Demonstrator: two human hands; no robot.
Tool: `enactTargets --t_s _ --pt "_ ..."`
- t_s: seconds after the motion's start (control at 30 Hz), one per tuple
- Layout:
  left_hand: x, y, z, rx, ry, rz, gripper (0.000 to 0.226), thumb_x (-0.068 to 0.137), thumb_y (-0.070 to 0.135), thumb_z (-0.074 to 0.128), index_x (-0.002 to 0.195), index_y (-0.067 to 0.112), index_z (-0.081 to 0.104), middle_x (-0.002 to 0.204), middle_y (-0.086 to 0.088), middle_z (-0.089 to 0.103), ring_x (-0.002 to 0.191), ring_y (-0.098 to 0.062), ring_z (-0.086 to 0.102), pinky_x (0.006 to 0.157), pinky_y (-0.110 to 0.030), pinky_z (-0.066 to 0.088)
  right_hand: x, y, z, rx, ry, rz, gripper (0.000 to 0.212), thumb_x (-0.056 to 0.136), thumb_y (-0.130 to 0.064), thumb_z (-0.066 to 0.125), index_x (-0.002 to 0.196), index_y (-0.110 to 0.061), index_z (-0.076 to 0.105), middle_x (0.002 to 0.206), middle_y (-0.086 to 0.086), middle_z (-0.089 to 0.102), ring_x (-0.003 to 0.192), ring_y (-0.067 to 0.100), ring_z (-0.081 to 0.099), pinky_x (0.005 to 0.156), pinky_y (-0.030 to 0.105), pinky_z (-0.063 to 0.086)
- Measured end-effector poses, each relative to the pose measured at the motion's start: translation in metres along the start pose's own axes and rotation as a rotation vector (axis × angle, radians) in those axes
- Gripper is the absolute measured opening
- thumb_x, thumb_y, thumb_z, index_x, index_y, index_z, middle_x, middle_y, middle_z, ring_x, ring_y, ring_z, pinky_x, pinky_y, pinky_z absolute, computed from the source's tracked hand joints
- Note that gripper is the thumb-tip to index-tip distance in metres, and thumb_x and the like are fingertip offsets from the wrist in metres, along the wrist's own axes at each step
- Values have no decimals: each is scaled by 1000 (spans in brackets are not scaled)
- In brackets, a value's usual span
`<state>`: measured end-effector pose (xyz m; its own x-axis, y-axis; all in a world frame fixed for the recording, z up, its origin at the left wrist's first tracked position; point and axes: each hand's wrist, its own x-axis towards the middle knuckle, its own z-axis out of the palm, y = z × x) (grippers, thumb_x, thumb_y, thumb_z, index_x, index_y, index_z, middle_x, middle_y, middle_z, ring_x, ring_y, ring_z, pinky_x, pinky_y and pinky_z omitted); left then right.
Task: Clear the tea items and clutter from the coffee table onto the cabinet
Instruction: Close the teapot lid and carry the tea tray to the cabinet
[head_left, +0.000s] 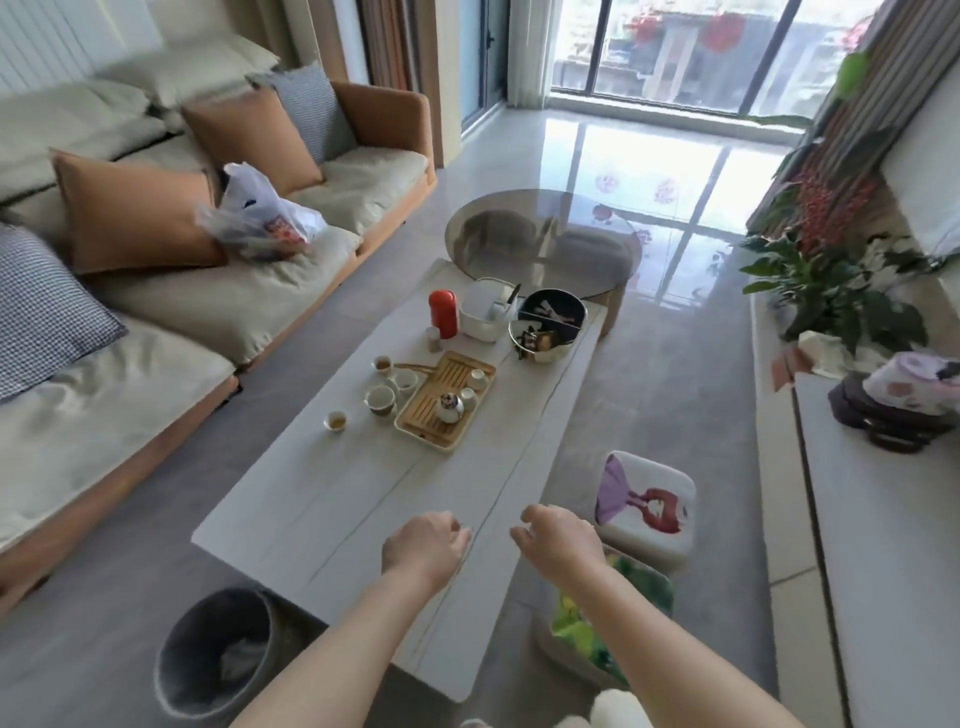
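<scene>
Low in the frame, two bare forearms reach over the near end of a long white coffee table (332, 514), its smooth top crossed by thin grey veins. The left hand (423, 543) and the right hand (558, 538) hang side by side above the bare tabletop, fingers loosely curled, holding nothing.

The tea items sit further up, around the centre of the frame. A slatted bamboo tea tray (447, 397) with a pale rim carries a small round lidded teapot (449, 408) and two little white cups. Just left of the tray stand more glazed cups (382, 400), and one small cup (335, 421) sits apart, nearer the table's left edge.

Above these, at the table's far end, are a glossy red canister (443, 312), a white rectangular box (485, 309) and a dark round divided dish (550, 317) of snacks (its contents are too blurred to name).

Along the right edge of the frame runs a low white cabinet (883, 545), flat-topped and matte. A cream and orange sofa (156, 291) fills the upper left.
</scene>
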<state>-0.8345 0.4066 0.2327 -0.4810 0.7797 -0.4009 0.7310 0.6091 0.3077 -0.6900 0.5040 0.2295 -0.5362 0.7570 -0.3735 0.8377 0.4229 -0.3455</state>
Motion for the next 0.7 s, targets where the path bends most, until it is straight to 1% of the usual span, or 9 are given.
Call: enactTargets --t_s 0.1,0.23,0.37,0.5,0.7 --pt "10 -20 -9 -44 18 -54 37 95 45 38 112 23 62 110 -1 68 99 -21 62 79 -30 49 23 -20 0 -23 -34 -27 38 92 -44 41 118 -21 57 117 3 64 108 24 59 84 32 43" --pt "26 -37 -19 -98 29 -120 36 96 43 37 114 22 61 110 -2 68 97 -20 63 77 -30 50 58 -38 0 -60 -86 -68 37 93 -43 40 116 -19 57 115 3 64 106 24 59 80 32 45" --pt "51 -50 -28 -132 37 -208 35 96 41 37 112 21 62 109 -2 68 97 -21 62 80 -30 50 100 -53 1 -86 -129 -147 37 94 -42 39 118 -19 56 118 3 63 107 25 58 82 31 45" --pt "86 -56 -32 -148 30 -302 36 96 41 37 110 20 63 107 -1 69 95 -20 63 79 -30 52 149 -58 2 -98 -179 -202 38 95 -41 39 122 -18 54 120 1 63 109 22 58 84 30 46" --pt "131 -61 -33 -259 44 -434 34 96 40 38 114 21 61 109 -2 68 98 -20 62 78 -30 50 219 -73 -1 -29 -249 -220 38 96 -39 43 124 -16 54 121 3 63 109 22 59 87 33 51"
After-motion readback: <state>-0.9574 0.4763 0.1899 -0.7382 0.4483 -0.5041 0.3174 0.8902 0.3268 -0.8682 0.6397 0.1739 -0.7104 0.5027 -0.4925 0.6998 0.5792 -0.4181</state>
